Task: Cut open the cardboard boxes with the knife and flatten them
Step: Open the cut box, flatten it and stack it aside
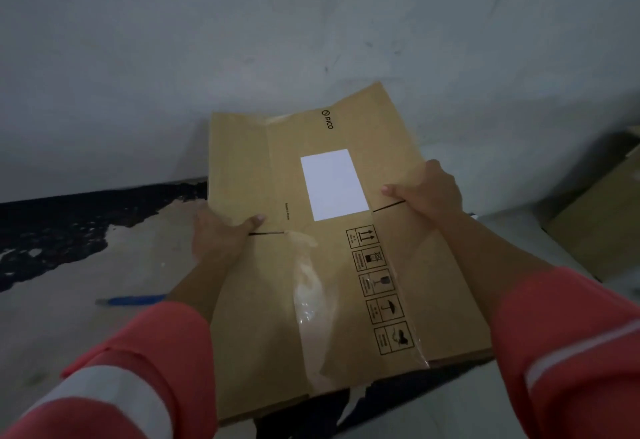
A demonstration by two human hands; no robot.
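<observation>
Nearest are two coral sleeves with pale reflective bands, one reaching in from each side. Between them hangs the cardboard box, already collapsed into a flat slab and held up off the floor, its near end close to the person's body. Clear tape runs down the middle, and a column of printed handling symbols runs just to its right.

Low on the left, on the floor below the left forearm, lies a blue-handled knife (blurred, so I cannot tell how the blade sits).

Farther out, the left grip pinches the slab's left edge and the right grip pinches the right edge. Each thumb lies on top by a dark slit. The fingers go underneath, out of sight. A white label sits between the two grips.

The slab's long axis runs straight away from the person, with the far flaps leaning a little to the right. Both grips hold it about halfway along, so I judge it balanced and ready to be laid down flat. The knife lies down-left, nearer the left grip. Another box at the right edge, resting on a pale surface, is nearer the right.

Behind everything stands a grey wall with a dark, ragged patch at its foot.
</observation>
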